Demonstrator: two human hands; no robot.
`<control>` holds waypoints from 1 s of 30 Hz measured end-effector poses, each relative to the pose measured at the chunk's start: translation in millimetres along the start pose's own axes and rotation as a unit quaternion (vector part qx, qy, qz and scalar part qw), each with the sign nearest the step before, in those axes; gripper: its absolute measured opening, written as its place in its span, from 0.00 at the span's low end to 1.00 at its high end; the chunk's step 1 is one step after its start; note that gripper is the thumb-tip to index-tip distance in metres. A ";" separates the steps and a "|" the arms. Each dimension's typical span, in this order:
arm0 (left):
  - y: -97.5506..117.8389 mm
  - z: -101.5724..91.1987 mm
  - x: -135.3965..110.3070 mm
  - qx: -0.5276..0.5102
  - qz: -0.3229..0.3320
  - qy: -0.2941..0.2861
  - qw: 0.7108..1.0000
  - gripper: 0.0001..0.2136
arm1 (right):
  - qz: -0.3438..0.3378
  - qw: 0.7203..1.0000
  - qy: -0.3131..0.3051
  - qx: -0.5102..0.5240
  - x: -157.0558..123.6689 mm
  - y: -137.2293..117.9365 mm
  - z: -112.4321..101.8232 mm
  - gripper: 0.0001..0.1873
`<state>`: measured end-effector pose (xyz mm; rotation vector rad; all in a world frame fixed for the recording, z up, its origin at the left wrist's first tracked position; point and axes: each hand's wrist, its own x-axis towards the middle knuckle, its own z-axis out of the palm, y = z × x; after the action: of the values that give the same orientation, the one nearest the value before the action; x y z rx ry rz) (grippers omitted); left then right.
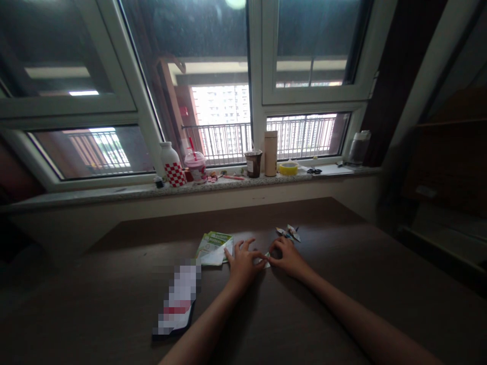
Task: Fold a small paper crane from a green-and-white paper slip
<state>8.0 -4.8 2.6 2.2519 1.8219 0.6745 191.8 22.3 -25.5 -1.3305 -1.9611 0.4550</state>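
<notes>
My left hand and my right hand meet over the table, both pinching a small piece of paper, white with some green. Most of that piece is covered by my fingers. The left thumb and index finger press together at its left side, while the other left fingers spread out. Close to the left hand lies a stack of green and white printed sheets. Just beyond the right hand are folded paper pieces with coloured print.
On the brown table, a phone with a blurred screen lies left of my forearm. The windowsill behind holds a checkered bottle, a pink drink cup, a dark drink cup, a tan flask, yellow tape and scissors.
</notes>
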 end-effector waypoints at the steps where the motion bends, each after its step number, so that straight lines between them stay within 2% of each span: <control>1: -0.1 -0.1 0.0 -0.001 -0.001 0.000 1.000 0.05 | 0.000 1.000 -0.004 0.002 0.0 0.1 -0.5 0.11; 11: 0.1 -1.2 -0.6 -0.013 0.005 -0.003 1.000 0.04 | 0.080 0.997 -0.020 0.008 8.5 3.7 2.2 0.13; 14: -0.1 -0.8 -1.0 -0.011 0.004 0.000 1.000 0.04 | 0.077 0.997 -0.020 0.006 8.9 6.3 3.6 0.13; 20: 0.0 -1.9 -1.3 -0.013 0.002 0.000 1.000 0.04 | 0.052 0.998 0.010 0.017 7.6 12.2 4.4 0.04; 24: 0.4 -1.5 -1.4 -0.009 0.003 0.001 1.000 0.03 | 0.053 0.998 0.025 -0.003 5.2 6.4 5.2 0.07; 30: 1.3 -1.1 -2.0 -0.005 0.005 0.006 1.000 0.03 | 0.063 0.997 0.014 -0.031 3.9 -4.2 4.2 0.06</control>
<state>8.4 -7.1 3.7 2.2573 1.8083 0.6995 185.2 24.5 -24.3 -1.4981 -1.8880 0.4361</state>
